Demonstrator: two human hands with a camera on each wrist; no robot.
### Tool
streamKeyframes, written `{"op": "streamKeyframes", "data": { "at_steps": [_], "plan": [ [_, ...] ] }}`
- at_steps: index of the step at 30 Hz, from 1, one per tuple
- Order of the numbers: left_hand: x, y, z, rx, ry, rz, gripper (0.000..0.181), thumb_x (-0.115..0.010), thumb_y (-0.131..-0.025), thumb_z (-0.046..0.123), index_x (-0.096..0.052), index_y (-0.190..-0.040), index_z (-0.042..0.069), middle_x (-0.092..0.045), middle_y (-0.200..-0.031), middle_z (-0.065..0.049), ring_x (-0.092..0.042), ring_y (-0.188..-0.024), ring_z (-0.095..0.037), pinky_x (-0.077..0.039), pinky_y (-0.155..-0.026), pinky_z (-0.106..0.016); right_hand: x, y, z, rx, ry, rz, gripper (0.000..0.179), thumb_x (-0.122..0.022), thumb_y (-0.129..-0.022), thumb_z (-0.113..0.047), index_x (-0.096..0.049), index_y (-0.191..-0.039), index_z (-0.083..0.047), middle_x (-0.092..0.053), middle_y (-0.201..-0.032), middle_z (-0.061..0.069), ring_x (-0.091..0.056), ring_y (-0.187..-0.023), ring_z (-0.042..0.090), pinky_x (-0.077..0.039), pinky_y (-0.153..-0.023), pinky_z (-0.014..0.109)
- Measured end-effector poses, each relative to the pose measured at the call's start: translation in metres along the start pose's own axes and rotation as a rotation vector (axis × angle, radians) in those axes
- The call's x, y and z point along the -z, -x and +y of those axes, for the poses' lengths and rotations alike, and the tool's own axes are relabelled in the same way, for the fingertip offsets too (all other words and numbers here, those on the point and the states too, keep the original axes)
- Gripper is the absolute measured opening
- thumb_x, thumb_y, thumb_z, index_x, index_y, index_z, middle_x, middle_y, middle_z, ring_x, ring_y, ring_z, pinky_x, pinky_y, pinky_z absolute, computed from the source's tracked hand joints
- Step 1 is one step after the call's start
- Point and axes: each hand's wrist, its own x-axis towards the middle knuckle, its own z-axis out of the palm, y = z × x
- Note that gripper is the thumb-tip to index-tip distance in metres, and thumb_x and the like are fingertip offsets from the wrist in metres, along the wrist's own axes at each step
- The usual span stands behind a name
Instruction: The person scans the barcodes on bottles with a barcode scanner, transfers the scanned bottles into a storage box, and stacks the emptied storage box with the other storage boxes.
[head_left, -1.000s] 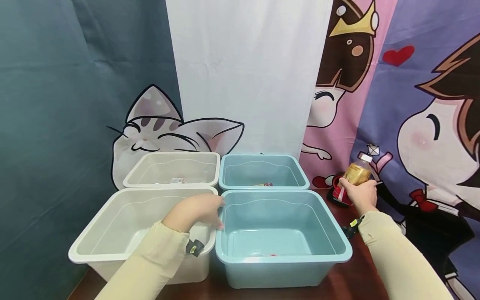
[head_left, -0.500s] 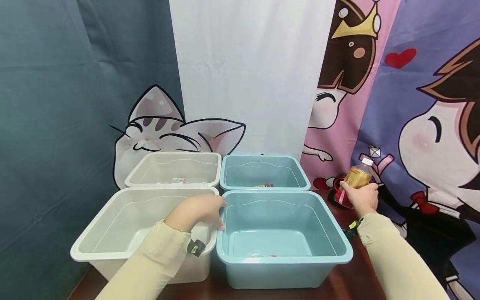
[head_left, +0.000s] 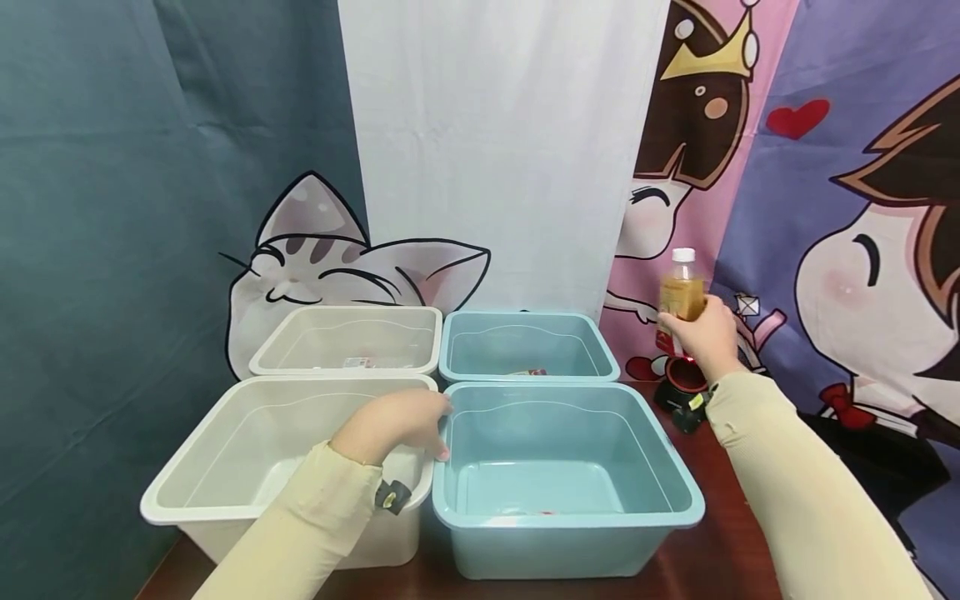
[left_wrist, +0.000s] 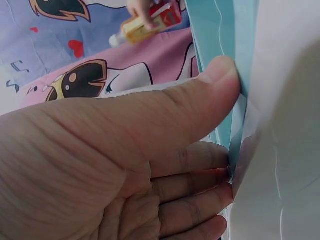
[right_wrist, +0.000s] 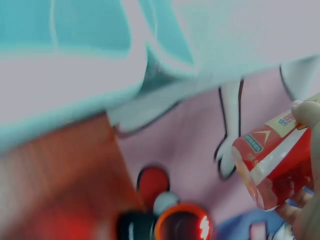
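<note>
Bottle (head_left: 681, 296), cylindrical, clear plastic, with white screw cap (head_left: 683, 255), amber-gold upper body and red lower label (right_wrist: 285, 167) crossed by a white band. Location: right of centre in the head view, at mid-height, nearly upright, held in the air above a round black device with a red-lit rim (head_left: 685, 379).

Grip: right hand (head_left: 708, 333) closed about the mid-body, thumb on the left side of the frame; base unsupported.

Handling, as judged: moderate weight, contents apparently liquid and apt to shift; wall thin, yielding under a hard squeeze; surface smooth, slippery if damp; unlikely to break. Best hold: full wrap at the labelled middle, below the shoulder; cap alone a poor hold.

Also listed: left hand (head_left: 401, 421), centre of frame, fingers relaxed, tips touching the adjoining rims of a white rectangular plastic bin (head_left: 285, 421), lower left, and a pale blue rectangular plastic bin (head_left: 555, 550), lower centre. Behind these, a second white bin (head_left: 360, 337) and a second blue bin (head_left: 525, 342). Glossy red-brown tabletop (head_left: 723, 533), lower edge.
</note>
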Motion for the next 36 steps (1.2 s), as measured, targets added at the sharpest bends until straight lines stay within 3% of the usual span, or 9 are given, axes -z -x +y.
{"op": "streamKeyframes", "data": {
  "at_steps": [4,11,19,23,27,36],
  "plan": [
    [0.000,0.000,-0.001,-0.014,0.014,0.001,0.068,-0.079,-0.069,0.032,-0.054,-0.126,0.004,-0.052,-0.129,-0.009,-0.049,-0.117,-0.025,-0.037,-0.097,-0.040,-0.012,-0.005,-0.030,0.069,-0.020,-0.070,0.085,-0.064,-0.075,-0.057,-0.037,-0.132,0.000,-0.048,-0.117,0.022,-0.047,-0.105,0.038,-0.038,-0.089,0.055],
    [-0.002,-0.003,-0.004,-0.049,0.011,-0.005,0.073,-0.076,-0.073,0.034,-0.047,-0.131,0.001,-0.042,-0.137,-0.011,-0.040,-0.125,-0.026,-0.032,-0.101,-0.039,-0.041,-0.003,-0.075,0.251,-0.053,-0.161,0.068,-0.074,-0.075,-0.036,-0.043,-0.129,-0.008,-0.052,-0.117,0.016,-0.050,-0.102,0.033,-0.040,-0.088,0.053],
    [-0.005,-0.005,-0.007,-0.023,0.064,-0.023,0.076,-0.073,-0.074,0.036,-0.042,-0.136,0.004,-0.035,-0.139,-0.012,-0.039,-0.124,-0.026,-0.034,-0.099,-0.042,-0.074,0.012,-0.112,0.435,-0.066,-0.353,0.062,-0.076,-0.071,-0.016,-0.047,-0.126,-0.012,-0.054,-0.112,0.009,-0.052,-0.096,0.027,-0.045,-0.082,0.047],
    [-0.003,-0.007,-0.010,-0.023,0.086,-0.014,0.076,-0.076,-0.071,0.035,-0.045,-0.133,0.004,-0.039,-0.135,-0.011,-0.042,-0.121,-0.025,-0.035,-0.098,-0.041,-0.089,0.019,-0.120,0.511,0.033,-0.422,0.064,-0.075,-0.069,-0.016,-0.047,-0.126,-0.010,-0.052,-0.112,0.010,-0.049,-0.096,0.025,-0.043,-0.083,0.045],
    [0.001,-0.011,-0.013,-0.018,0.065,0.011,0.070,-0.077,-0.068,0.036,-0.053,-0.127,0.008,-0.047,-0.126,-0.007,-0.048,-0.111,-0.021,-0.037,-0.095,-0.040,-0.100,0.027,-0.123,0.537,0.095,-0.490,0.068,-0.074,-0.069,-0.017,-0.045,-0.129,-0.010,-0.049,-0.115,0.011,-0.046,-0.099,0.026,-0.040,-0.085,0.046],
    [0.000,-0.020,-0.017,0.007,0.037,0.033,0.066,-0.081,-0.066,0.037,-0.058,-0.122,0.010,-0.052,-0.118,-0.005,-0.052,-0.105,-0.019,-0.041,-0.092,-0.038,-0.104,0.036,-0.123,0.571,-0.026,-0.548,0.059,-0.069,-0.078,-0.020,-0.045,-0.131,-0.016,-0.044,-0.129,0.008,-0.039,-0.120,0.027,-0.032,-0.097,0.050]
  ]
}}
